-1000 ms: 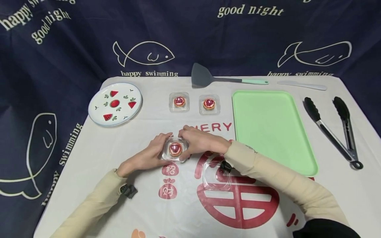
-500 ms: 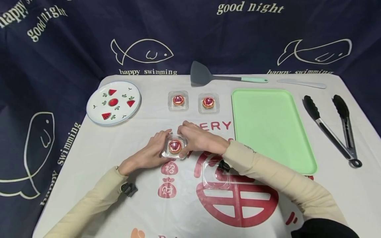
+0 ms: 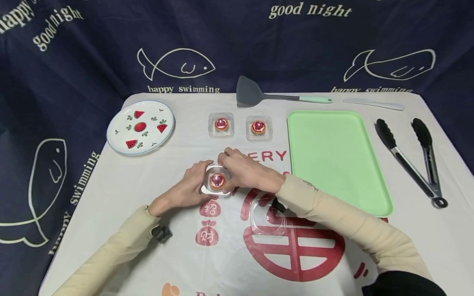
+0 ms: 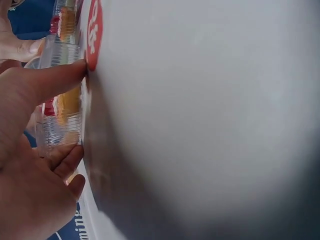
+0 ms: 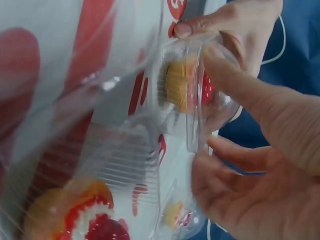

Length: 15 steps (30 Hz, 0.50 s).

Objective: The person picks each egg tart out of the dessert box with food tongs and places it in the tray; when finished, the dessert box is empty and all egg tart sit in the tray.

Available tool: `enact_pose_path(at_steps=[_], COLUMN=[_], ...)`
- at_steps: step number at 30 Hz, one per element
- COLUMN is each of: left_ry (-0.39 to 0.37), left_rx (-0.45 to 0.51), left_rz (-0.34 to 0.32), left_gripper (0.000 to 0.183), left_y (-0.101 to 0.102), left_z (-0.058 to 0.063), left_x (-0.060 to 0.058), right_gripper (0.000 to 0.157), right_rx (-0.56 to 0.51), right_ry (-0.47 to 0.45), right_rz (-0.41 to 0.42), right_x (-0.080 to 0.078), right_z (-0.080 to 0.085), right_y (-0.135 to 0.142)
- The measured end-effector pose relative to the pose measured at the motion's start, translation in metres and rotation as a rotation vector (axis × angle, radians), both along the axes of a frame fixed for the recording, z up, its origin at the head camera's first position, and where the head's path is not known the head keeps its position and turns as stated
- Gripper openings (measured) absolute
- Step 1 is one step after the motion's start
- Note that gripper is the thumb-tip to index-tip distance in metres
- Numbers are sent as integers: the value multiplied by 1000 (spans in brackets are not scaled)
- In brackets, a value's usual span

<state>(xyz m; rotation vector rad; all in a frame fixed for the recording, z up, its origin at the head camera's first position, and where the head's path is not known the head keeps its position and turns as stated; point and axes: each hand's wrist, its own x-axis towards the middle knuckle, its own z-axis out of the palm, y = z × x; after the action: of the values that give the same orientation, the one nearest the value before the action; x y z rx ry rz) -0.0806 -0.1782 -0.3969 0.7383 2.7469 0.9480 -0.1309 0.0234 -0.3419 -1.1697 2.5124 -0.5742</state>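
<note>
My left hand holds the near-left sides of a small clear plastic box on the cloth. A fruit tart with a red top sits inside. From the other side, my right hand grips the box; in the right wrist view its thumb lies at the rim between lid and base. Its other fingers are blurred there. A clear plastic lid stands open beside my right wrist. Another tart in a clear box fills the right wrist view's lower left; my arm seems to cover it in the head view.
Two more boxed tarts, one left and one right, stand behind my hands. A watermelon-patterned plate lies at left, a green tray at right. Beyond are a spatula, a white knife and tongs.
The head view has shifted slightly. My right fingers have moved a little along the box's far side; both hands stay on the box.
</note>
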Motion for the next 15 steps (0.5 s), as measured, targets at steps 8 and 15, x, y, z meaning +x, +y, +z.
enact_pose_path(at_steps=[8,15], left_ry=[-29,-106], left_rx=[23,35], left_rz=[32,31], left_gripper=[95,112], left_y=[-1,-4], left_z=[-1,7], left_x=[0,1], right_gripper=[49,56], right_rx=[8,-11], right_ry=[34,3], right_rz=[-8,-11], right_x=[3,5], right_z=[1,6], right_y=[2,8])
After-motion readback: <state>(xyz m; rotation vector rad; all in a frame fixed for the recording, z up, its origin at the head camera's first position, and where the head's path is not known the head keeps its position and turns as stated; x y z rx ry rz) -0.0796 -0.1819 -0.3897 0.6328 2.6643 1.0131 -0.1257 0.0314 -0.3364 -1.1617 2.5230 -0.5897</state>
